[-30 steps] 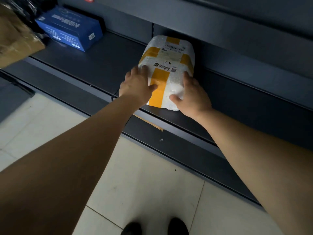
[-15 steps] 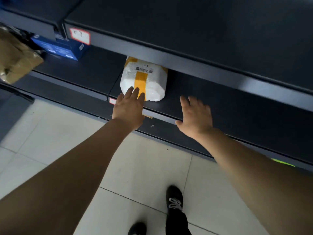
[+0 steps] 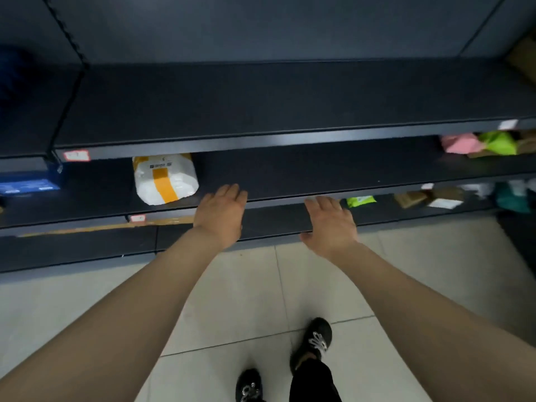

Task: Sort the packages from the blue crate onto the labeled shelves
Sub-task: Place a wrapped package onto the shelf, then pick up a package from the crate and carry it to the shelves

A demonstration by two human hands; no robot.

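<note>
I find the white package (image 3: 165, 179), banded in orange tape, lying on the middle shelf (image 3: 319, 172). It sits back from the front lip and just right of the red-edged label (image 3: 76, 155), which I judge is why it lies in this bay (the label's writing is too blurred for me to read). A blue box (image 3: 27, 184) lies well to its left. Both arms reach forward, nearly straight. The left hand (image 3: 222, 217) hovers palm down just right of the package without touching it, fingers straight and together, gripping nothing. The right hand (image 3: 330, 227) hangs likewise before the shelf fronts, fingers relaxed, empty. The blue crate is out of view.
</note>
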